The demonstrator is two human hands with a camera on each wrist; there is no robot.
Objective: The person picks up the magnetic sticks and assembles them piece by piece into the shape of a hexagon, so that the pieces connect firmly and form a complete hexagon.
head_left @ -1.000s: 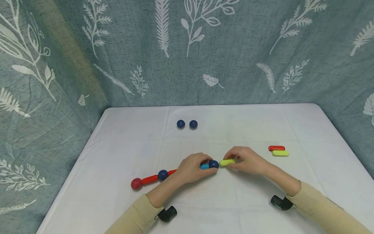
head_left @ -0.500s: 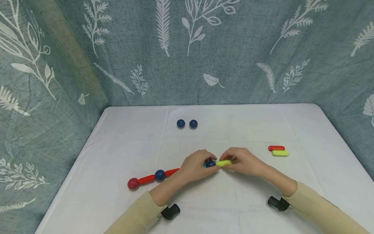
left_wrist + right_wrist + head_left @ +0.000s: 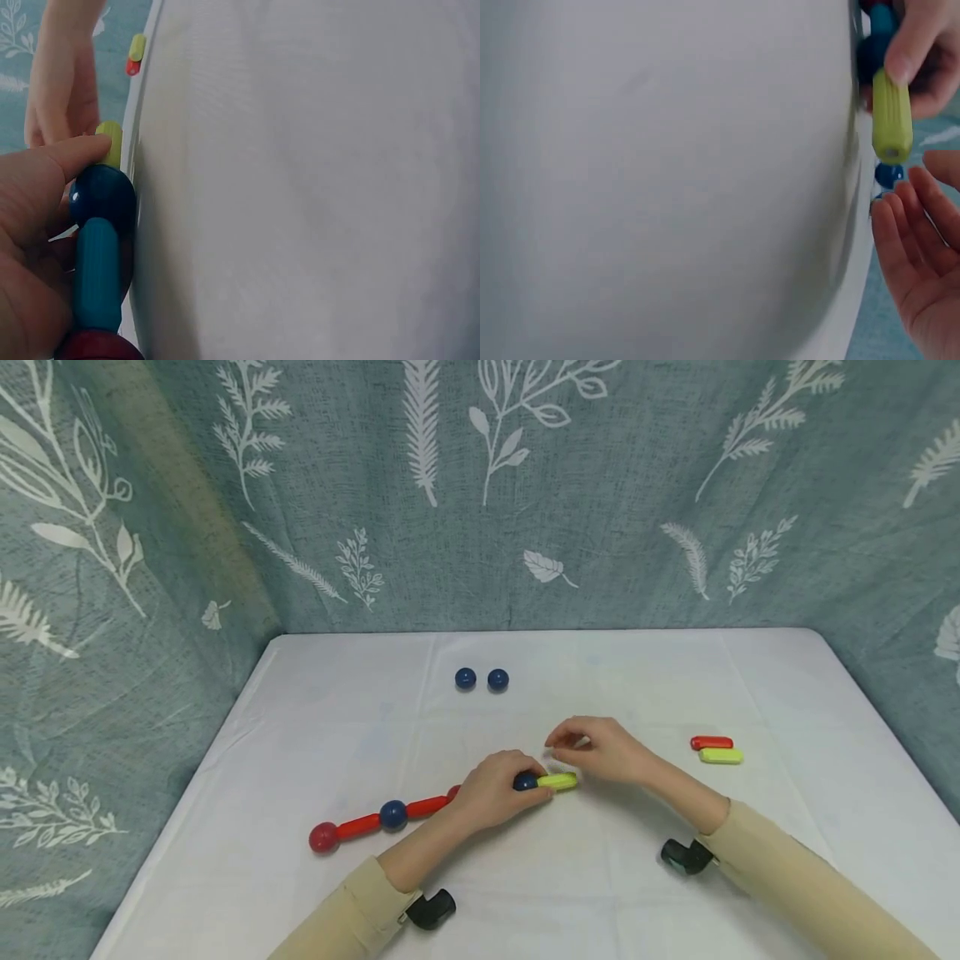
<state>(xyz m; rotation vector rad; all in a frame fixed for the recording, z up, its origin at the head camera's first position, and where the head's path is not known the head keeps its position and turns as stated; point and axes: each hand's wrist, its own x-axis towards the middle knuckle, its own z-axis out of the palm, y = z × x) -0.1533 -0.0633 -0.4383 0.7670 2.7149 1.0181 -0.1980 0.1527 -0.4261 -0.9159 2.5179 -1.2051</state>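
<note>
My left hand [image 3: 491,789] grips a chain of toy building rods and balls near its right end, with the thumb along the joint of a dark blue ball [image 3: 103,196] and a yellow-green rod [image 3: 557,781]. Behind that ball sits a light blue rod [image 3: 97,274], hidden by the hand in the head view. To the left the chain goes on with a red rod [image 3: 427,807], another blue ball [image 3: 393,816], a second red rod [image 3: 358,827] and a red end ball [image 3: 324,837]. My right hand [image 3: 600,747] holds nothing, just beyond the yellow-green rod's free end, fingers relaxed.
Two loose blue balls, a left one [image 3: 465,678] and a right one [image 3: 498,680], sit toward the back of the white-covered table [image 3: 337,693]. On the right lie a loose red rod [image 3: 711,742] and a yellow-green one [image 3: 722,757], side by side. A patterned curtain [image 3: 450,568] hangs behind.
The yellow-green rod met the blue ball at the chain's end. My right hand let go of it and moved up and left. The chain has shifted left.
</note>
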